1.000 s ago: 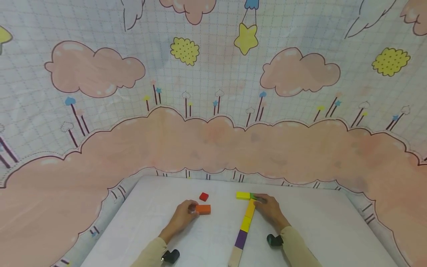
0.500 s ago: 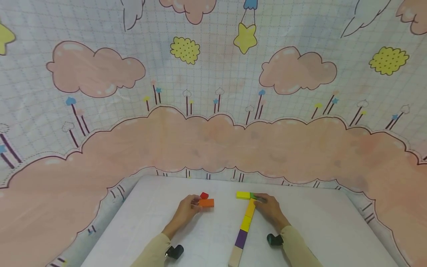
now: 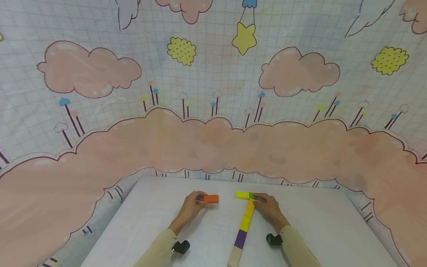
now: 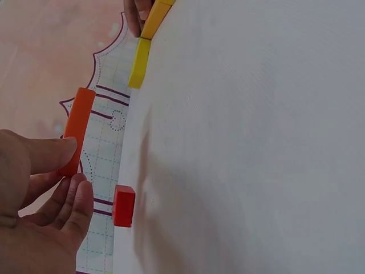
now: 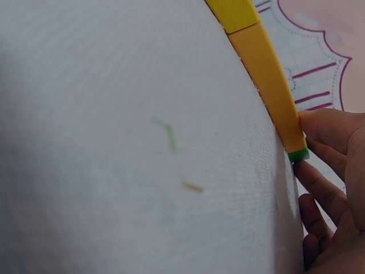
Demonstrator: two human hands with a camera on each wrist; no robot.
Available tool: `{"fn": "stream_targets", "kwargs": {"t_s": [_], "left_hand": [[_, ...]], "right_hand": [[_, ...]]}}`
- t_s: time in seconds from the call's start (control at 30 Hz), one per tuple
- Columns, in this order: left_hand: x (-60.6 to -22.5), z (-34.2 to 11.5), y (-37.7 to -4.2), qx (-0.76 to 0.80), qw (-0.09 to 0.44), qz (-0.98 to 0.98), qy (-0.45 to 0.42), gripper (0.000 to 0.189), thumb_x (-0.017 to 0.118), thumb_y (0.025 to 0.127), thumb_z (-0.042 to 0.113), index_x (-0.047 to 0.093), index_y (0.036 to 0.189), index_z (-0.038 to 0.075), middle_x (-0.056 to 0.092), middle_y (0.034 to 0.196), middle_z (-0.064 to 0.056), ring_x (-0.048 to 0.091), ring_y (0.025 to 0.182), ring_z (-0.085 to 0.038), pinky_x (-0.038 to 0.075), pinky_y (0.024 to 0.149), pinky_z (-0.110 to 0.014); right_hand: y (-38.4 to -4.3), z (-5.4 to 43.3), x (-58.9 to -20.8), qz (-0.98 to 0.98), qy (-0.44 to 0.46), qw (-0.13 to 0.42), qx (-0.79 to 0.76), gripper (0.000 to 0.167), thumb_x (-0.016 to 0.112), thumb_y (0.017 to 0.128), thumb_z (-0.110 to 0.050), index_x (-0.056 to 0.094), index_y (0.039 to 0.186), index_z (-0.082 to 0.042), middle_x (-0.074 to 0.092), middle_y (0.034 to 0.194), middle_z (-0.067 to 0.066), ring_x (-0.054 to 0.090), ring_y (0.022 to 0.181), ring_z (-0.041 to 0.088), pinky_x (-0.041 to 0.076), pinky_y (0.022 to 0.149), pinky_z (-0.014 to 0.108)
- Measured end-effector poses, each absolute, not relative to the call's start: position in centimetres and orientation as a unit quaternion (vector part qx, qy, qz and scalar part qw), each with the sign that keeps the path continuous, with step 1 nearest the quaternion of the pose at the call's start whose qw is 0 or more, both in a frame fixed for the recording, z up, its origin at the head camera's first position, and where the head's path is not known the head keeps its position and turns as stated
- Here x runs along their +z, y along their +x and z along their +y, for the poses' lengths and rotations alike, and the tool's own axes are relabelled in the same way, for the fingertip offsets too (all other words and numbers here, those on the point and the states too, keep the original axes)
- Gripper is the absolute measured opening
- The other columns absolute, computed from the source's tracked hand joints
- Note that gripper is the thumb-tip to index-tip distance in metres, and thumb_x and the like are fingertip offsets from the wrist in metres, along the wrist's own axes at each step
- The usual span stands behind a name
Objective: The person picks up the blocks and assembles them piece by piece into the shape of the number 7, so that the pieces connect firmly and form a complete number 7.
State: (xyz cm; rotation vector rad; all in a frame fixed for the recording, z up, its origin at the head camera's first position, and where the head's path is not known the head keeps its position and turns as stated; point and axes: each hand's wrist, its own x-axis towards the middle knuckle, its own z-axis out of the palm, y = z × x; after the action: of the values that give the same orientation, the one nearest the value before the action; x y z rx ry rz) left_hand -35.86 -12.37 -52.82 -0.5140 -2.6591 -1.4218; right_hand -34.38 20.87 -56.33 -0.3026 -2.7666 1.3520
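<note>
My left hand (image 3: pixel 191 206) pinches an orange rectangular block (image 4: pixel 80 117) between thumb and fingers, raised over the table in the left wrist view. Close by, a small red block (image 4: pixel 124 205) rests on the table; the held block and hand mostly hide it in the head view. My right hand (image 3: pixel 270 211) is at the far end of a line of blocks. Its thumb touches the amber block (image 3: pixel 249 207), and its fingers are at the green block (image 5: pixel 298 154), which they partly cover. A yellow block (image 3: pixel 242 195) abuts the green one on the left.
The line runs toward me through another yellow block (image 3: pixel 245 223), a purple block (image 3: pixel 240 239) and a plain wood block (image 3: pixel 235 257). Under them is a white table (image 3: pixel 317 222). A patterned cloth (image 3: pixel 207 144) hangs behind its far edge.
My left hand has carried the orange block forward and to the right, past the red block, which it now largely hides in the head view. The right hand has stayed at the line's far end.
</note>
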Motion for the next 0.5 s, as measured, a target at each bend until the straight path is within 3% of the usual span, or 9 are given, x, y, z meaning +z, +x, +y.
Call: {"fn": "stream_targets", "kwargs": {"t_s": [0.5], "left_hand": [[-53.1,-10.2,-37.0,-0.464,0.04,-0.871,-0.156,0.032,0.07,0.086,0.0,0.064,0.117,-0.001,0.065,0.111,-0.016,0.063,0.098,-0.025,0.055,0.088,-0.039]], "right_hand": [[-34.4,20.8,-56.1,-0.896,-0.095,0.026,0.434,0.035,0.066,0.091,-0.028,0.067,0.125,-0.021,0.056,0.141,0.014,0.041,0.137,0.039,0.027,0.113,0.062]]}}
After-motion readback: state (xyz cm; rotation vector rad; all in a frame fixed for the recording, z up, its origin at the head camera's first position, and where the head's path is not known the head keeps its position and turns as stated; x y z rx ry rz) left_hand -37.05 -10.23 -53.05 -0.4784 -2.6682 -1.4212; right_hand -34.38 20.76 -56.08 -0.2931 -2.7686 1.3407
